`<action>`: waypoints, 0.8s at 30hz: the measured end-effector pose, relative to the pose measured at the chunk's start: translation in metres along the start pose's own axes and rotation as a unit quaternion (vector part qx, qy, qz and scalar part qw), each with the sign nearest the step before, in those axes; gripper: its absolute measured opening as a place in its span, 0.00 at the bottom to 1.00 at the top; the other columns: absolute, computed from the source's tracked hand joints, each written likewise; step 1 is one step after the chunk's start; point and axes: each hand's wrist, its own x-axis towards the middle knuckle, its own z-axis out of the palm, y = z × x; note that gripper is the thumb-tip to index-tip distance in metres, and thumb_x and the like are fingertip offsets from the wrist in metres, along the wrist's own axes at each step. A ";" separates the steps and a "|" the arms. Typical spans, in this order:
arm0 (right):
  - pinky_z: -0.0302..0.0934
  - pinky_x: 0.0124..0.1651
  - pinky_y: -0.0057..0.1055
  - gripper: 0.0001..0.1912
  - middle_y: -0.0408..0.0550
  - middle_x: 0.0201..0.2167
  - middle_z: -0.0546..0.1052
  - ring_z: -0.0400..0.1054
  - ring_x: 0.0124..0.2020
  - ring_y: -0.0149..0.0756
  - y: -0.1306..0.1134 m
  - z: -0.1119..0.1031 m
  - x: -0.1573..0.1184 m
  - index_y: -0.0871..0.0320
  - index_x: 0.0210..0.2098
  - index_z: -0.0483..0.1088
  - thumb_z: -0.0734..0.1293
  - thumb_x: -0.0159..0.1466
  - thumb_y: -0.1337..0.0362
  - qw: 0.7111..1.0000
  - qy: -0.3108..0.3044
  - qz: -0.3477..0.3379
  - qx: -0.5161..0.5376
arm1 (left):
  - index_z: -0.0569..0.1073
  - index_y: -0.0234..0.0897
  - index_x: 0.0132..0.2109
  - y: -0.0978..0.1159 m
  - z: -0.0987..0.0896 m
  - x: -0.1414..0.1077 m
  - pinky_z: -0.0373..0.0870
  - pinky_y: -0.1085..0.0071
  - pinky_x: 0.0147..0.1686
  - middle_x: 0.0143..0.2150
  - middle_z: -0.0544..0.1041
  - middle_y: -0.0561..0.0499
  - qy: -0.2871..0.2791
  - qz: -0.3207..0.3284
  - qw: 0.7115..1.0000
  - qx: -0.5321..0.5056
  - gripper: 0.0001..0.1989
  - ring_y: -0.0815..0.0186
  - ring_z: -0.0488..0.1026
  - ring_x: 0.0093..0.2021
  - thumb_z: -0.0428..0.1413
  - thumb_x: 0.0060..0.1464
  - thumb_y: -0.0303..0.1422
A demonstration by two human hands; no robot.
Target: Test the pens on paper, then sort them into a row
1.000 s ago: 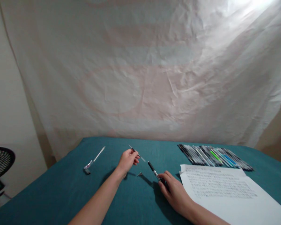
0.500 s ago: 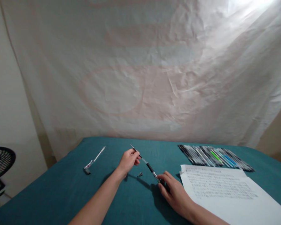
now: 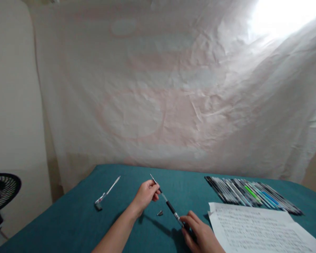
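Note:
My left hand [image 3: 147, 195] pinches a thin pen refill [image 3: 163, 195] between thumb and fingers, its narrow end sticking out above them. The refill's other end runs into the dark-gripped pen barrel [image 3: 171, 208], in line with it. Around the barrel's lower part my right hand [image 3: 198, 232] is closed, hiding that end. Pen and refill slant down to the right above the cloth. A small grey cone-like pen piece [image 3: 160, 213] lies on the table below my left hand.
Left on the teal tablecloth [image 3: 76, 218] lie a thin white stick [image 3: 113, 185] and a small clear-and-dark object [image 3: 98, 205]. A row of several pens [image 3: 247, 193] lies at the right, behind handwritten paper sheets [image 3: 255, 228]. A black fan [image 3: 4, 191] stands at the far left.
The camera has tilted up a little, so the table things sit lower in view. Both hands keep their hold, with the refill and barrel nearly unchanged between them.

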 end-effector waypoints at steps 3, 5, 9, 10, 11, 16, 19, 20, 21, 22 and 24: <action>0.61 0.34 0.26 0.11 0.47 0.33 0.67 0.67 0.30 0.32 0.002 0.002 0.000 0.55 0.40 0.63 0.57 0.57 0.68 1.000 0.011 -0.001 0.000 | 0.66 0.32 0.30 0.001 0.000 -0.001 0.61 0.77 0.19 0.22 0.71 0.53 -0.001 0.004 1.000 -0.003 0.10 0.74 0.66 0.17 0.51 0.44 0.37; 0.61 0.34 0.26 0.11 0.47 0.34 0.67 0.67 0.31 0.32 0.000 0.000 0.000 0.55 0.40 0.63 0.56 0.58 0.68 1.000 0.005 0.001 0.004 | 0.66 0.32 0.30 0.001 -0.001 -0.001 0.61 0.77 0.19 0.22 0.70 0.53 -0.003 0.006 1.000 -0.005 0.10 0.74 0.66 0.17 0.51 0.45 0.37; 0.61 0.35 0.26 0.11 0.47 0.34 0.66 0.67 0.31 0.32 -0.009 -0.008 -0.002 0.55 0.41 0.62 0.56 0.59 0.68 1.000 -0.001 0.001 0.020 | 0.66 0.32 0.30 0.000 -0.002 -0.001 0.62 0.77 0.19 0.22 0.71 0.53 -0.005 0.009 1.000 -0.007 0.10 0.75 0.65 0.17 0.50 0.46 0.36; 0.61 0.35 0.26 0.11 0.47 0.34 0.66 0.67 0.31 0.31 -0.011 -0.009 -0.002 0.55 0.41 0.63 0.56 0.59 0.68 1.000 0.002 0.001 0.027 | 0.66 0.32 0.30 -0.001 -0.002 0.000 0.62 0.77 0.20 0.23 0.71 0.53 -0.006 0.010 1.000 -0.007 0.10 0.75 0.65 0.18 0.50 0.46 0.36; 0.60 0.35 0.25 0.11 0.47 0.34 0.66 0.67 0.31 0.31 -0.012 -0.010 -0.002 0.55 0.41 0.63 0.56 0.59 0.68 0.999 0.004 0.000 0.033 | 0.66 0.32 0.30 -0.002 -0.002 0.000 0.62 0.77 0.20 0.23 0.71 0.53 -0.007 0.010 1.000 -0.008 0.09 0.75 0.65 0.18 0.51 0.46 0.36; 0.60 0.35 0.25 0.12 0.47 0.34 0.66 0.67 0.31 0.31 -0.010 -0.008 -0.003 0.55 0.42 0.62 0.55 0.59 0.68 0.999 0.000 0.000 0.039 | 0.66 0.32 0.30 -0.004 -0.003 0.001 0.62 0.77 0.19 0.23 0.71 0.53 -0.012 0.010 1.000 -0.008 0.09 0.74 0.66 0.18 0.51 0.46 0.36; 0.60 0.35 0.26 0.11 0.47 0.35 0.66 0.66 0.31 0.31 -0.008 -0.008 -0.003 0.56 0.42 0.61 0.55 0.60 0.68 1.000 -0.008 -0.001 0.028 | 0.66 0.32 0.30 -0.002 -0.003 0.000 0.62 0.78 0.20 0.22 0.71 0.53 -0.012 0.010 1.000 -0.003 0.10 0.74 0.66 0.18 0.51 0.46 0.36; 0.60 0.35 0.26 0.11 0.47 0.35 0.65 0.66 0.31 0.31 -0.008 -0.008 -0.003 0.55 0.42 0.61 0.55 0.60 0.68 1.000 -0.009 -0.003 0.026 | 0.66 0.32 0.30 0.000 -0.002 0.000 0.61 0.78 0.20 0.22 0.71 0.53 -0.014 0.011 1.000 -0.002 0.10 0.74 0.66 0.18 0.51 0.45 0.36; 0.60 0.36 0.26 0.11 0.47 0.35 0.65 0.66 0.31 0.31 -0.007 -0.008 -0.003 0.55 0.42 0.61 0.55 0.60 0.68 1.000 -0.008 -0.004 0.025 | 0.66 0.32 0.30 0.001 -0.001 -0.001 0.61 0.77 0.20 0.22 0.71 0.53 -0.017 0.011 1.000 -0.001 0.10 0.74 0.66 0.18 0.52 0.45 0.36; 0.59 0.36 0.26 0.11 0.47 0.35 0.65 0.66 0.31 0.31 -0.007 -0.007 -0.003 0.55 0.42 0.61 0.55 0.60 0.68 1.000 -0.006 -0.004 0.025 | 0.66 0.32 0.30 0.002 0.000 -0.001 0.61 0.77 0.20 0.22 0.70 0.53 -0.021 0.012 1.000 0.000 0.10 0.74 0.66 0.18 0.52 0.45 0.36; 0.59 0.35 0.26 0.11 0.46 0.35 0.65 0.65 0.31 0.31 -0.006 -0.007 -0.004 0.55 0.43 0.61 0.55 0.60 0.68 1.000 -0.001 -0.004 0.028 | 0.66 0.32 0.30 0.004 0.003 -0.004 0.61 0.77 0.20 0.22 0.70 0.53 -0.033 0.013 0.999 0.001 0.10 0.73 0.65 0.18 0.51 0.46 0.36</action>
